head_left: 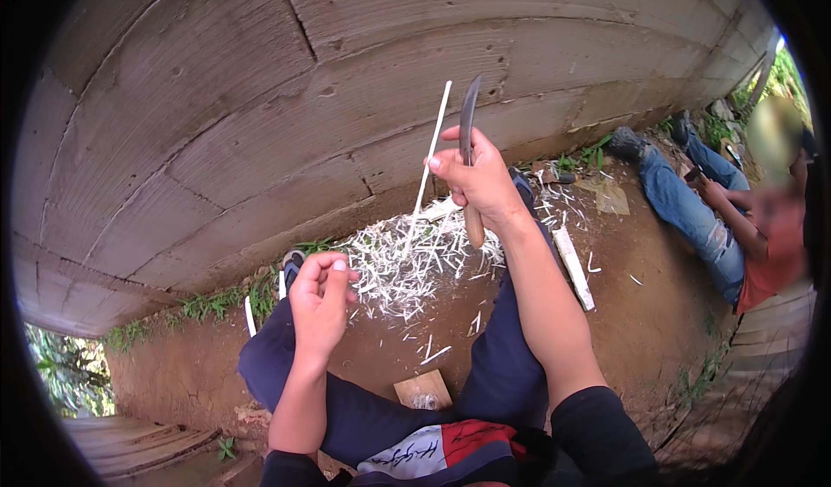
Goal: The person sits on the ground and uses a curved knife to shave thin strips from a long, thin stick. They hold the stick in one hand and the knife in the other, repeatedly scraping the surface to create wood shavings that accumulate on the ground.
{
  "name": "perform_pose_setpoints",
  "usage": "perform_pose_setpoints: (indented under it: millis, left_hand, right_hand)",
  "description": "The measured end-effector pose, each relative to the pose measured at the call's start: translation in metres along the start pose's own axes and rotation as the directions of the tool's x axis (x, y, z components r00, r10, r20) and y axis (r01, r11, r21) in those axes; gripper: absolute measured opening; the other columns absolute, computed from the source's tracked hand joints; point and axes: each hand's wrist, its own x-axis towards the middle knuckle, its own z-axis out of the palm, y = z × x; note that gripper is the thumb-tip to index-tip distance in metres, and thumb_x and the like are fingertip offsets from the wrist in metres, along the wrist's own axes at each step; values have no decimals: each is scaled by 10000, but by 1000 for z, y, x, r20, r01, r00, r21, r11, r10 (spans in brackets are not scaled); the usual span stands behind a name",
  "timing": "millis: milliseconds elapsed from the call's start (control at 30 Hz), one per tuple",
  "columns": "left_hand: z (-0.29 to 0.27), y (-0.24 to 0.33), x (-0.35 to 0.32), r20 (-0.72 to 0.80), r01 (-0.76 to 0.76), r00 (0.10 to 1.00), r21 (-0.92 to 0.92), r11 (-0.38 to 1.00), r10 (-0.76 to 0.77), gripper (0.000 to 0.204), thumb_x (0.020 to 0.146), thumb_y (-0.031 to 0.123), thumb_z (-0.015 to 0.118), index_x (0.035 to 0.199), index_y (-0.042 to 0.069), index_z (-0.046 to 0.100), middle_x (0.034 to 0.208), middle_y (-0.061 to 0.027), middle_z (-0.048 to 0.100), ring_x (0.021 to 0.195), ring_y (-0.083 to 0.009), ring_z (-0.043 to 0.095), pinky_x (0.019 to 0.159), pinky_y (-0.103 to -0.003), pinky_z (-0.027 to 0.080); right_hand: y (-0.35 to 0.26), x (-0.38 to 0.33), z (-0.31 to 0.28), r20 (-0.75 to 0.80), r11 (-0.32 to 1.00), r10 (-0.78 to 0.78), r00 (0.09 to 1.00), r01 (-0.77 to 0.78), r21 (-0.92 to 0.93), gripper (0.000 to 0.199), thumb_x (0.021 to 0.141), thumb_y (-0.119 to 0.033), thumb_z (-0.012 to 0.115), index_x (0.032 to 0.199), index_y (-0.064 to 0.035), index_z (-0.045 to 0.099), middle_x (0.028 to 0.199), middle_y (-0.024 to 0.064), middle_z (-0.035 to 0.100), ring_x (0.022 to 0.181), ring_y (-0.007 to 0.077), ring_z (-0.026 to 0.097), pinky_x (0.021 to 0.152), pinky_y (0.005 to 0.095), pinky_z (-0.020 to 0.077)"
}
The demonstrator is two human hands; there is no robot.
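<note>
My right hand [480,180] is closed round a knife [468,123] with a curved dark blade pointing up and a wooden handle [473,227] below the palm. Its thumb and fingertips also hold a long, thin whitish stick [440,119], which slants down to the left of the blade. Lower and to the left, my left hand [320,305] is raised with loosely curled fingers, apart from the stick, and nothing shows in it. Beneath both hands, a heap of pale shavings [389,270] lies on the ground between my legs.
A concrete block wall [260,97] rises ahead. A pale split piece of wood [573,266] lies right of my right leg. Near my lap is a small wooden block [424,390]. At the right sits another person in jeans [692,206], holding a dark object.
</note>
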Motion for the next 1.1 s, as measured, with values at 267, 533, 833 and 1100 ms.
perform_pose_setpoints:
  millis: [267, 533, 833, 1100]
  left_hand:
    - [-7, -16, 19, 74, 84, 995, -245, 966, -68, 391, 966, 148, 672, 1293, -40, 567, 1124, -81, 684, 1002, -123, 637, 889, -276, 509]
    - [-26, -36, 16, -26, -12, 1000, -138, 990, 8, 225, 1047, 187, 527, 1135, 2, 619, 971, -79, 697, 868, -138, 670, 813, -282, 539]
    - [-84, -52, -8, -226, 109, 963, -171, 979, -147, 188, 1043, 198, 544, 1081, 39, 639, 677, 65, 470, 531, -14, 402, 489, -189, 363]
    - [-93, -49, -14, -302, 93, 943, -162, 982, -139, 186, 1037, 217, 554, 1018, 48, 630, 606, 83, 410, 457, 8, 314, 407, -177, 248]
  right_hand:
    - [47, -32, 76, 485, 972, 166, 859, -60, -227, 329, 883, 27, 705, 1171, 2, 547, 933, 50, 643, 878, 90, 610, 787, 264, 520]
    - [77, -39, 62, 370, 800, 229, 900, 42, -598, 151, 957, -28, 581, 1106, -9, 565, 887, 78, 722, 849, 86, 667, 720, 266, 500]
    - [190, -9, -97, -408, 107, -85, 909, -399, -911, 277, 864, -109, 597, 1128, -27, 609, 1147, 245, 672, 1040, 425, 663, 895, 520, 523]
    - [326, -30, -79, -560, 383, 173, 810, -579, -720, 358, 843, -256, 730, 1052, 12, 618, 1035, 246, 701, 1032, 428, 668, 917, 503, 519]
